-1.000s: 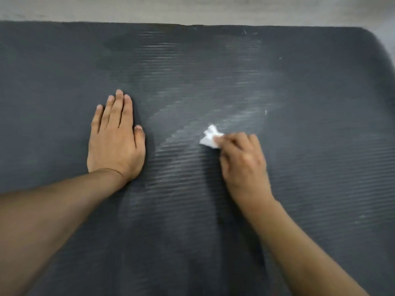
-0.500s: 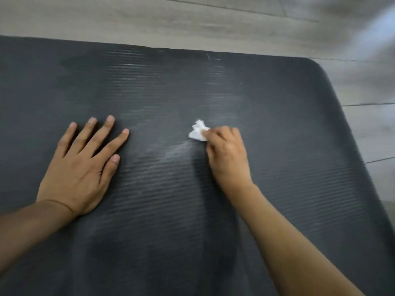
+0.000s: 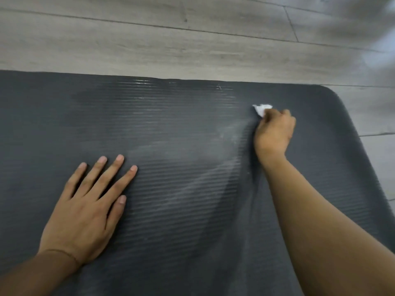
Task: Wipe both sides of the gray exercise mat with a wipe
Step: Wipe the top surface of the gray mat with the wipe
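Right grip (image 3: 274, 131) pinches wipe (image 3: 261, 108); mat (image 3: 171, 124) long axis left-right.

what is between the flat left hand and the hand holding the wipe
Nothing but the mat: the head view shows only its ribbed surface, marked by pale streaks, between the left hand and the right hand pinching the wipe.

The dark gray, ribbed exercise mat (image 3: 192, 124) lies flat, smeared pale. A crumpled white wipe (image 3: 261, 109) touches it near its far right corner.
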The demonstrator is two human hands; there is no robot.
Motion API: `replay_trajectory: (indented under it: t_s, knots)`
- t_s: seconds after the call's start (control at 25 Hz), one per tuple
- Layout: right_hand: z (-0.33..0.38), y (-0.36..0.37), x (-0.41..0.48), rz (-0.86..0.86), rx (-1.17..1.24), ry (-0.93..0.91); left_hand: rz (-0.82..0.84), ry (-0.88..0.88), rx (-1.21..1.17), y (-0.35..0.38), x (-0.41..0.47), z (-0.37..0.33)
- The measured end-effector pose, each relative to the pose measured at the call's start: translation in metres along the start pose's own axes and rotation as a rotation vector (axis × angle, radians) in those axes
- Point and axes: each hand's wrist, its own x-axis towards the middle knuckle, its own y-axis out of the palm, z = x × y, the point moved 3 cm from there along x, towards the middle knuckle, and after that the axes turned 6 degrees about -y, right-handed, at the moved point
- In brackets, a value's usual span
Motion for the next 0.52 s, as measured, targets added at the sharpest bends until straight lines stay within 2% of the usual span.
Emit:
replay_trajectory:
  t_s: [0.04,0.08,0.12,0.24,0.28,0.32,0.36,0.48,0.52]
  knots:
    - [-0.003,0.003,0.012,-0.015,-0.022,0.183,0.001,0.001,0.002,0.001,0.0,0.0]
    - [0.013,0.01,0.017,-0.003,-0.015,0.248,0.005,0.004,0.003,0.001,0.0,0.0]
    - [0.047,0.02,0.019,0.048,0.023,0.186,0.012,0.003,0.001,0.001,0.0,0.0]
    - [0.15,0.054,0.01,0.225,0.136,-0.424,0.021,0.006,0.002,0.0,-0.001,0.001]
    - [0.157,0.061,0.011,0.264,0.115,-0.579,0.022,0.009,0.0,0.0,-0.001,0.001]
    - [0.148,0.063,0.023,0.277,0.098,-0.604,0.024,0.008,-0.005,-0.001,0.0,0.002]
    - [0.124,0.061,0.04,0.244,0.058,-0.523,0.024,0.007,-0.011,-0.001,0.001,0.003]
    - [0.022,0.033,0.072,0.138,-0.092,-0.027,0.02,0.003,-0.011,0.001,0.0,0.002]
    - [0.011,0.023,0.062,0.106,-0.1,0.027,0.023,0.002,-0.016,0.001,0.0,0.002]
